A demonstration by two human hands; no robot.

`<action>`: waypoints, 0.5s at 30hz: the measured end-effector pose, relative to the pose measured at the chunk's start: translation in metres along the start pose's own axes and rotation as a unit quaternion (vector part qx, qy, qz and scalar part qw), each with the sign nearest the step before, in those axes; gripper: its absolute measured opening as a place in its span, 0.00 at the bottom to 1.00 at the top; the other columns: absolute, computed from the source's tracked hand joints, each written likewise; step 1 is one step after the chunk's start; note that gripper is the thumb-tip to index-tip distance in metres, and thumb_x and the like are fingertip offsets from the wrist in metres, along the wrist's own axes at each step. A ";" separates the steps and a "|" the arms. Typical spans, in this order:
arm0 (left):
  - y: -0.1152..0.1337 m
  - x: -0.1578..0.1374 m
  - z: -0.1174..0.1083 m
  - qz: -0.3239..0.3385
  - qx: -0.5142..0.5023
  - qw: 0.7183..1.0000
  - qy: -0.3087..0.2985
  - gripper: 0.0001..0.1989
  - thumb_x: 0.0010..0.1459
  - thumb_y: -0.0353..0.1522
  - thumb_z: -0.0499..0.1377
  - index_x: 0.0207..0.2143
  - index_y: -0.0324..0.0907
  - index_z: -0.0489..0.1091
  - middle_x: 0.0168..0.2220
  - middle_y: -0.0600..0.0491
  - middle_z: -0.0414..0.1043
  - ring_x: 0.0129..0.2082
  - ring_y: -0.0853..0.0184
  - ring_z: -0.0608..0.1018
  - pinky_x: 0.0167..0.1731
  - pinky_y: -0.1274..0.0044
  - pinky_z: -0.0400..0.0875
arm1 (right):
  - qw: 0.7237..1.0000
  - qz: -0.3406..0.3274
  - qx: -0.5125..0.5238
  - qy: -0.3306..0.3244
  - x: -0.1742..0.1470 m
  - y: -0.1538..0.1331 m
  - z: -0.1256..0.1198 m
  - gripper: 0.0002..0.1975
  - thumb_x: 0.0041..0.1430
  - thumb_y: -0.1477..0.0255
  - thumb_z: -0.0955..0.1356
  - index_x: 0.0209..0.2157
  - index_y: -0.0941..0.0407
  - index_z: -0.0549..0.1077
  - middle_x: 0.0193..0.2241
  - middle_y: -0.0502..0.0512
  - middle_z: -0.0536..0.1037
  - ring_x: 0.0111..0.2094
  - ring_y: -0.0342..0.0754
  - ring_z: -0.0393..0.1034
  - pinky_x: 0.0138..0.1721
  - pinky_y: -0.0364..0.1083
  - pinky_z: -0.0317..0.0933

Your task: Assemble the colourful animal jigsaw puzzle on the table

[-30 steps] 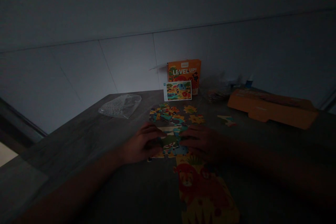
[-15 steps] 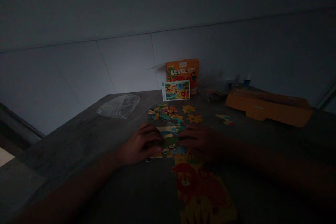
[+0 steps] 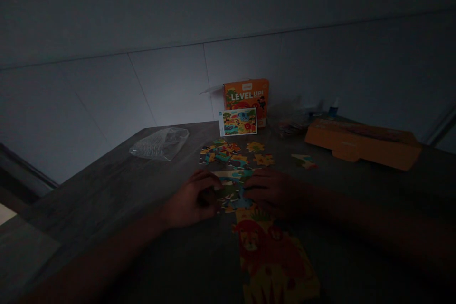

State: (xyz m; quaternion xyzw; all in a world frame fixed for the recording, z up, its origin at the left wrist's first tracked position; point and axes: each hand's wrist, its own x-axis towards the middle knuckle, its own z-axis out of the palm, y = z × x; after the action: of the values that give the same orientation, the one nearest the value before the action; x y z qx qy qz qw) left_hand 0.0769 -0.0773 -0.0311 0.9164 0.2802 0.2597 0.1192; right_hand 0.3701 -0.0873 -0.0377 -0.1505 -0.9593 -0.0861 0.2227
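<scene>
Left hand (image 3: 195, 197) curled, thumb parted from fingers, at the left edge of the puzzle section (image 3: 231, 190); too dim to tell if it's pinching anything. Right hand (image 3: 272, 190) has fingers over the right edge; grip there can't be told either. Section lies flat on the bench (image 3: 107, 175) between the two. Looks like a squaring/joining step: best to square the edges with light, even inward pressure from both sides, then press seams down flat; shove one side harder and it'll likely buckle. Lion section (image 3: 263, 247) meets the near edge, can't tell if locked, so mind the right wrist doesn't drag it. Just beyond: loose pieces (image 3: 221, 152), a stray piece (image 3: 304, 160) off to the right. Behind them the picture card (image 3: 238, 122) leans by the orange box (image 3: 245, 92), in plain sight, so check colours against it before pressing. More light would help.
</scene>
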 end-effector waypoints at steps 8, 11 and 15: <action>-0.011 0.000 -0.019 0.030 0.033 0.998 0.052 0.15 0.71 0.31 0.51 0.33 0.39 0.74 0.34 0.49 0.75 0.36 0.66 0.77 0.37 0.76 0.72 | 1.000 -0.001 -0.002 -0.002 0.001 -0.002 -0.003 0.14 0.69 0.75 0.61 0.45 0.60 0.77 0.44 0.62 0.78 0.43 0.53 0.69 0.47 0.53 0.66; -0.015 -0.002 -0.025 0.053 0.089 0.988 0.112 0.13 0.71 0.30 0.52 0.38 0.39 0.76 0.31 0.51 0.73 0.30 0.69 0.76 0.31 0.79 0.71 | 1.000 -0.001 -0.005 -0.005 0.001 -0.001 -0.003 0.13 0.69 0.76 0.61 0.45 0.60 0.77 0.44 0.62 0.78 0.43 0.53 0.69 0.47 0.53 0.66; -0.020 -0.006 -0.032 0.068 0.141 0.974 0.164 0.12 0.71 0.31 0.53 0.47 0.39 0.75 0.30 0.51 0.76 0.31 0.66 0.78 0.33 0.78 0.73 | 1.000 -0.002 -0.011 -0.011 0.000 0.000 -0.002 0.12 0.68 0.75 0.62 0.44 0.59 0.77 0.43 0.61 0.78 0.42 0.52 0.69 0.46 0.53 0.66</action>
State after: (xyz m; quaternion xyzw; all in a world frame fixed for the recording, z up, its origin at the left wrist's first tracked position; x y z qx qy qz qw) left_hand 0.0466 -0.0618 -0.0140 0.8856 0.2670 0.3722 -0.0767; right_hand 0.3712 -0.0876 -0.0359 -0.1517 -0.9610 -0.0953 0.2107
